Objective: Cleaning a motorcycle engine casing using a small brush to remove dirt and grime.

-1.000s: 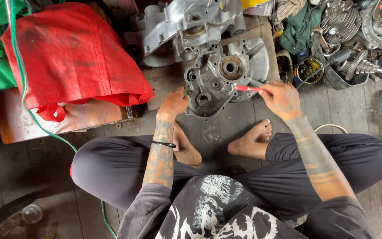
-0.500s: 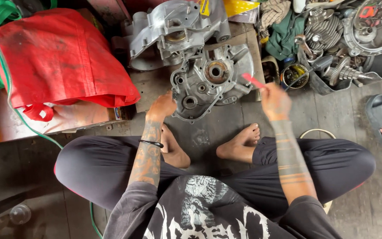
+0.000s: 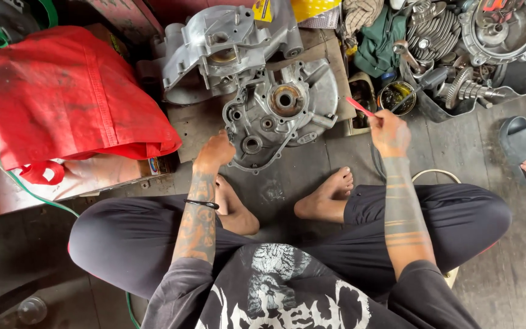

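Brush (image 3: 360,108) bristles hidden inside right hand (image 3: 391,133).

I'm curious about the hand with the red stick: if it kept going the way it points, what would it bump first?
Probably the small round tin just beyond the red stick in the right hand, though depth is unclear.
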